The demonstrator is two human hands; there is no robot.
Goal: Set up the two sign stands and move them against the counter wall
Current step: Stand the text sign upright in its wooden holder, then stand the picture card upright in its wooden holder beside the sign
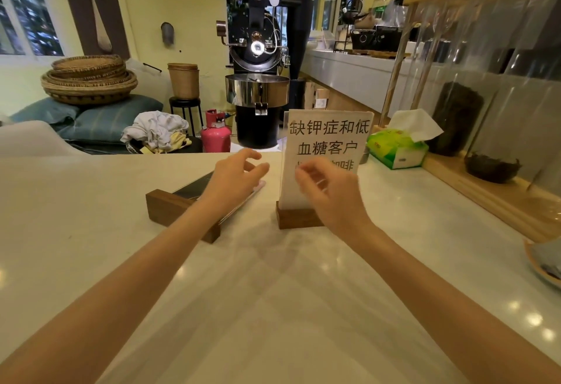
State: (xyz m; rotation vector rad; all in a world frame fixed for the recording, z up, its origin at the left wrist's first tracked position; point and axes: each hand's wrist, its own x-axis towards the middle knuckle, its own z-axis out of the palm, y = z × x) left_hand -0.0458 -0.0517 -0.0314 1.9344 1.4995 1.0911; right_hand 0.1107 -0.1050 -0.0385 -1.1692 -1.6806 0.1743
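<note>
Baskets (89, 78) sit stacked far left, well off the action, and on the pale surface (91, 262) comes the first sign stand (182, 206): wooden base on its side, its clear panel lying flat, pointing away toward the far edge. Left hand (235, 178) hovers right over that panel, fingers (252, 154) spread and loosely curled, gripping nothing that I can see. Moving across, the second sign stand (326, 153) is already upright in its wooden block, printed sheet facing us, just beside the fallen one. Right hand (329, 194) is in front of its lower half, fingers (306, 171) bent in a pinch; motion blur hides whether they actually touch the sheet, so I cannot tell. Further right, a tissue pack (397, 148), then the wooden-framed glass partition (485, 198) along the edge. My read: one stand is up, the flat one is in hand. Next call is closing the left fingers on the panel, tipping it up onto its base, then sliding both toward the wall.
</note>
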